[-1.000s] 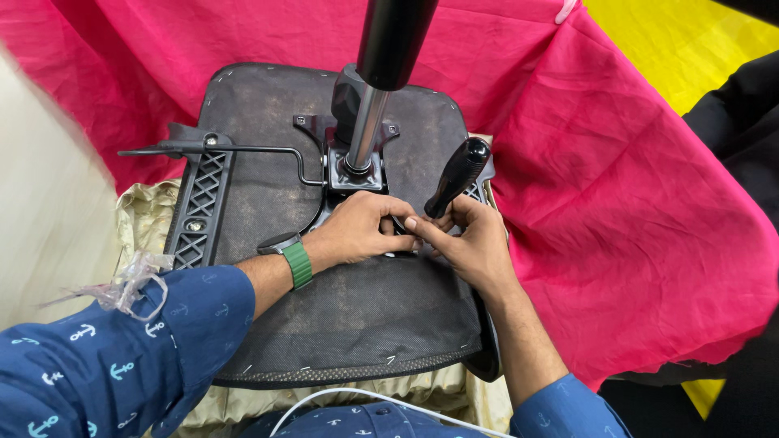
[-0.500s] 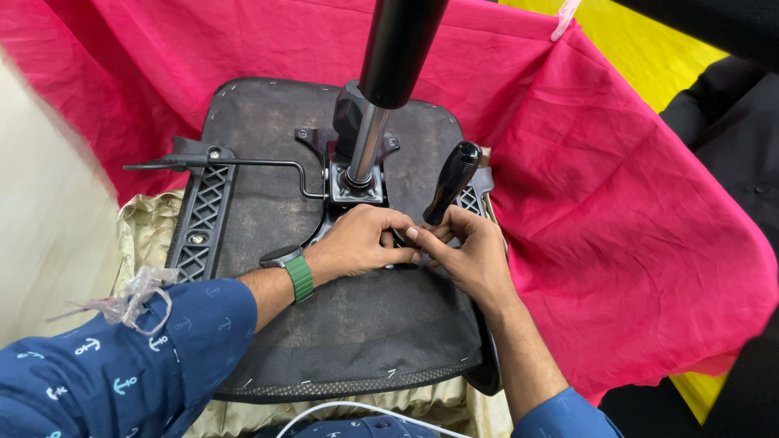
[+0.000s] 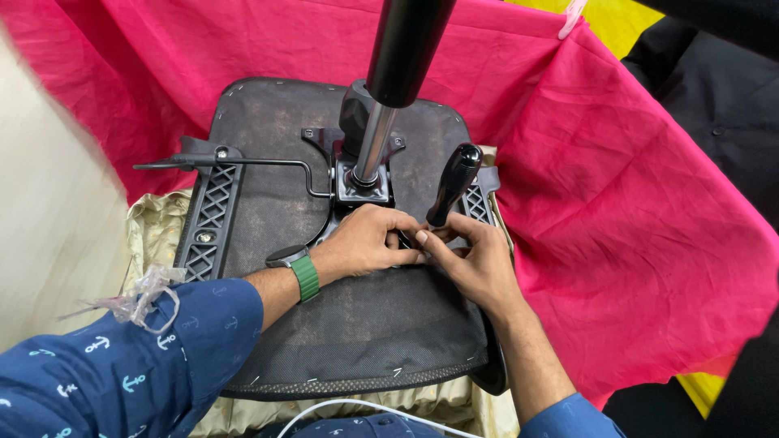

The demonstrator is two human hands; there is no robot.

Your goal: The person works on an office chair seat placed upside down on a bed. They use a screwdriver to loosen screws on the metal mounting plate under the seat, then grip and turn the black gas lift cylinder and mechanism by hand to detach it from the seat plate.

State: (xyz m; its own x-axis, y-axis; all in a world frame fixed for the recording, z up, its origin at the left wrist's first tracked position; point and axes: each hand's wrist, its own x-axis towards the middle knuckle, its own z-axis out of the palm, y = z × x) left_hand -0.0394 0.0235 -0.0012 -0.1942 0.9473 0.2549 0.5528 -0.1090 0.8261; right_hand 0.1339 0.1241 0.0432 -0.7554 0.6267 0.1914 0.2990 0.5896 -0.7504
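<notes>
Chair seat (image 3: 268, 324) lies upside down on pink cloth (image 3: 649, 203), underside exposed. Left hand (image 3: 365, 243) pinches something small, unclear, steadying it beneath the screwdriver (image 3: 454, 182); right hand (image 3: 479, 264) fingers curl around its shaft, centre-near the gas cylinder (image 3: 377, 138).

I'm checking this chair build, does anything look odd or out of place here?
A crumpled scrap of clear plastic wrap clings to the blue sleeve of the left arm. Otherwise nothing stands out: both hands, left hand and right hand, meet beside the black-handled screwdriver on the upturned seat base.
</notes>
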